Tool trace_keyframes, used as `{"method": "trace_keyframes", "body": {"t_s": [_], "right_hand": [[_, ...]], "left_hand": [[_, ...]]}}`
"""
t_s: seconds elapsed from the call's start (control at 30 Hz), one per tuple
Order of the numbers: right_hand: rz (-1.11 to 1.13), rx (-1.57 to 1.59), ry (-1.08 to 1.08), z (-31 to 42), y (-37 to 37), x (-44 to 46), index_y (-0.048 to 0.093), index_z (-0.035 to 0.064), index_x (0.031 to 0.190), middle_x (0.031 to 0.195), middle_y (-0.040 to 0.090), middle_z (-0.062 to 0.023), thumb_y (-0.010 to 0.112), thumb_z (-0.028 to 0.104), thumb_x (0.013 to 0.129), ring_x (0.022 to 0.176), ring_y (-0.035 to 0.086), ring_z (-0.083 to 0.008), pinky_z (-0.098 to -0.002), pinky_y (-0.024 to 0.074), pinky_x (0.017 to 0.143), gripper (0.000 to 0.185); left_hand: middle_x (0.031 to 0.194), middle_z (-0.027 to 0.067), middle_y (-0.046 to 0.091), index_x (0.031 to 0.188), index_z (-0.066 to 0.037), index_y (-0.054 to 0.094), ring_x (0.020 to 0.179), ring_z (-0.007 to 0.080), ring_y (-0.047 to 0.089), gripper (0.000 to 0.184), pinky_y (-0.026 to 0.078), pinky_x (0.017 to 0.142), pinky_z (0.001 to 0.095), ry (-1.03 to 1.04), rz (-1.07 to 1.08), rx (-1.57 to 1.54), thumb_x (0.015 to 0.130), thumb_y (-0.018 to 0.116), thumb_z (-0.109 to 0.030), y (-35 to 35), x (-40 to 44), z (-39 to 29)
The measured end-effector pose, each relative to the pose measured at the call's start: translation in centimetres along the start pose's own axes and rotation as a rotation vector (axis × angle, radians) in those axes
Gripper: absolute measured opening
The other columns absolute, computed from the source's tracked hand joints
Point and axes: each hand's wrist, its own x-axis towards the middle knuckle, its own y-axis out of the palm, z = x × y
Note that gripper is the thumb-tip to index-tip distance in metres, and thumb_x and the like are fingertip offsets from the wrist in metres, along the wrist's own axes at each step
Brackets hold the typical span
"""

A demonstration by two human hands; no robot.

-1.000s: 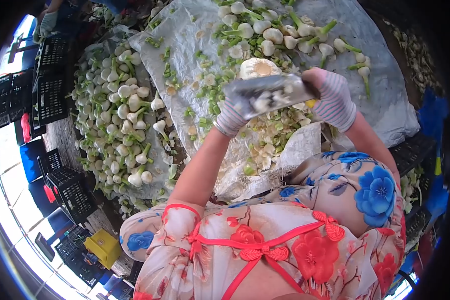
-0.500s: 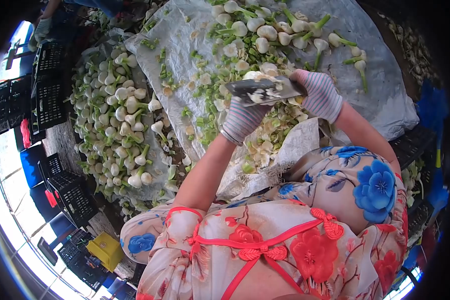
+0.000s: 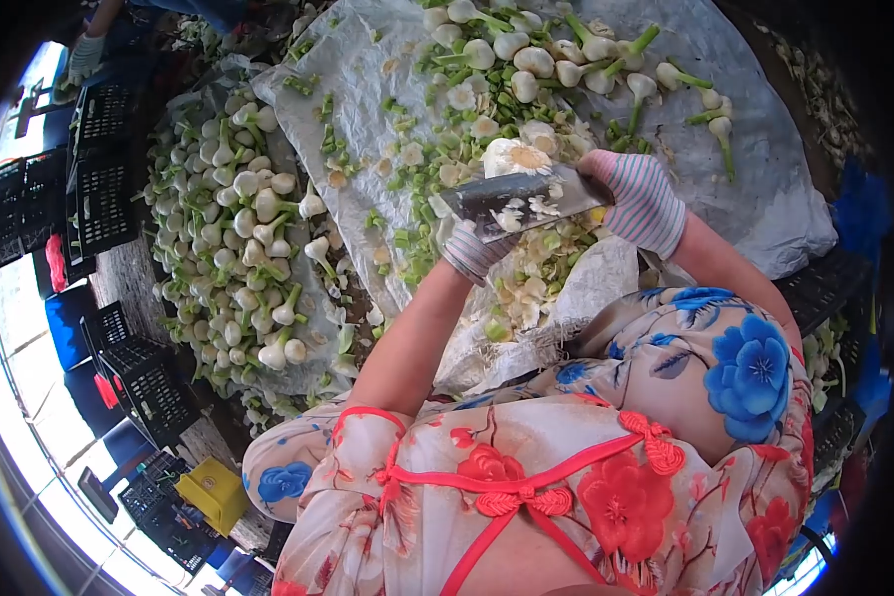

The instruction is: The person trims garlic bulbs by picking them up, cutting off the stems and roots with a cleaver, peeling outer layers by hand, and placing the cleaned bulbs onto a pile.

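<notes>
My right hand (image 3: 646, 204), in a striped knit glove, grips the handle of a wide-bladed knife (image 3: 482, 199). Pale garlic scraps cling to the flat of its blade, which points left. Just beyond the blade shows a garlic bulb (image 3: 515, 157) with its root face turned up. My left hand (image 3: 477, 248), gloved alike, is closed around the bulb from below; the blade covers most of its fingers. Under both hands lies a heap of green stem pieces and papery trimmings (image 3: 536, 268) on a pale plastic sheet (image 3: 348, 60).
Garlic bulbs with short stems (image 3: 233, 238) are piled at the left. More stemmed bulbs (image 3: 536, 60) lie on the sheet ahead. Black crates (image 3: 104, 199) and a yellow container (image 3: 214, 494) stand along the left. Another person's gloved hand (image 3: 85, 58) shows at the upper left.
The knife blade has shifted slightly down, baring more of the garlic bulb's root face. My left hand is now more covered by the blade. The view has shifted slightly.
</notes>
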Motion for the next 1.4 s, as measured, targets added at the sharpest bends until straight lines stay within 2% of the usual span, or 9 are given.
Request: {"method": "trace_keyframes", "body": {"t_s": [0.07, 0.2, 0.37, 0.6, 0.7, 0.87, 0.93, 0.97, 1.4], "right_hand": [[0.005, -0.01, 0.022, 0.3, -0.1, -0.2, 0.053, 0.004, 0.089, 0.076, 0.058, -0.0141, 0.059, -0.003, 0.058, 0.071, 0.059, -0.0334, -0.0369, 0.0477, 0.059, 0.032], [-0.021, -0.057, -0.044, -0.2, 0.3, -0.1, 0.053, 0.0042, 0.09, 0.076, 0.058, -0.0139, 0.059, -0.004, 0.059, 0.071, 0.059, -0.0329, -0.0364, 0.0479, 0.059, 0.032], [-0.025, -0.019, 0.075, -2.0, 1.3, -0.6, 0.053, 0.0038, 0.09, 0.076, 0.058, -0.0141, 0.058, -0.004, 0.06, 0.071, 0.059, -0.0331, -0.0361, 0.0479, 0.059, 0.031], [0.002, -0.051, -0.066, -3.1, 2.4, -0.4, 0.053, 0.0063, 0.09, 0.071, 0.057, -0.014, 0.065, 0.005, 0.062, 0.066, 0.058, -0.0319, -0.0368, 0.0477, 0.057, 0.031], [0.002, -0.299, 0.275, -7.5, 2.6, -1.9, 0.052, 0.0053, 0.091, 0.072, 0.058, -0.016, 0.064, 0.013, 0.074, 0.068, 0.06, -0.0313, -0.0356, 0.0476, 0.059, 0.022], [-0.257, 0.031, 0.52, -8.7, 5.5, -3.5, 0.05, 0.0024, 0.092, 0.07, 0.057, -0.0058, 0.064, 0.013, 0.08, 0.066, 0.054, -0.0135, -0.0278, 0.0467, 0.063, 0.021], [-0.313, 0.233, 0.418, -7.1, 5.2, -3.9, 0.051, 0.0048, 0.091, 0.08, 0.062, -0.0151, 0.067, 0.019, 0.075, 0.074, 0.062, -0.0271, -0.0328, 0.0482, 0.065, 0.027], [-0.26, 0.302, 0.194, -6.1, 4.8, -4.0, 0.051, 0.0056, 0.091, 0.077, 0.06, -0.0128, 0.069, 0.012, 0.068, 0.071, 0.061, -0.0282, -0.0355, 0.0477, 0.063, 0.03], [-0.187, -0.293, -0.239, -1.9, 3.1, 0.7, 0.052, 0.0095, 0.089, 0.068, 0.053, -0.0094, 0.064, 0.011, 0.058, 0.064, 0.055, -0.0301, -0.0401, 0.0436, 0.054, 0.033]], "left_hand": [[0.125, 0.0136, 0.046, 0.126, -0.007, 0.04, 0.115, 0.0285, 0.045, 0.046, 0.035, 0.099, 0.0437, 0.025, -0.072, 0.536, 0.093, 0.032, -0.039, -0.7, 0.0, 1.0], [0.123, 0.0119, 0.047, 0.124, -0.007, 0.041, 0.109, 0.0289, 0.047, 0.04, 0.034, 0.099, 0.0459, -0.26, -0.262, -0.342, 0.09, 0.042, -0.028, 0.6, -0.3, -0.9], [0.115, 0.008, 0.052, 0.119, -0.008, 0.044, 0.103, 0.0207, 0.051, 0.036, 0.043, 0.089, 0.0344, 0.148, -0.119, 1.111, 0.087, 0.047, -0.024, 0.3, 0.5, -1.2], [0.112, 0.0077, 0.055, 0.115, -0.007, 0.046, 0.104, 0.0224, 0.053, 0.031, 0.042, 0.092, 0.0348, -0.158, -0.054, -0.833, 0.088, 0.046, -0.021, 0.2, 0.1, 0.5], [0.112, 0.008, 0.054, 0.115, -0.007, 0.045, 0.105, 0.0222, 0.052, 0.038, 0.039, 0.095, 0.0352, 0.088, -0.197, 0.836, 0.084, 0.053, -0.027, 1.7, 0.8, -1.5], [0.094, 0.0051, 0.058, 0.102, -0.008, 0.052, 0.095, 0.0231, 0.054, 0.036, 0.042, 0.085, 0.0351, 0.167, -0.315, 0.822, 0.077, 0.062, -0.033, -1.2, 2.3, -1.9], [0.08, 0.0046, 0.055, 0.087, -0.011, 0.051, 0.072, 0.0174, 0.054, 0.02, 0.047, 0.066, 0.0324, -0.242, -0.524, -0.206, 0.079, 0.061, -0.026, -1.2, 2.2, -2.9], [0.063, 0.001, 0.046, 0.073, -0.013, 0.048, 0.056, 0.013, 0.046, 0.028, 0.042, 0.05, 0.0289, -0.06, -0.554, -0.572, 0.079, 0.063, -0.035, -1.2, 2.8, -1.4], [0.071, 0.0083, 0.057, 0.091, -0.006, 0.05, 0.059, 0.0224, 0.057, 0.056, 0.052, 0.057, 0.0371, -0.259, -0.682, -1.114, 0.076, 0.052, -0.06, 1.9, 4.0, -2.2]]}}
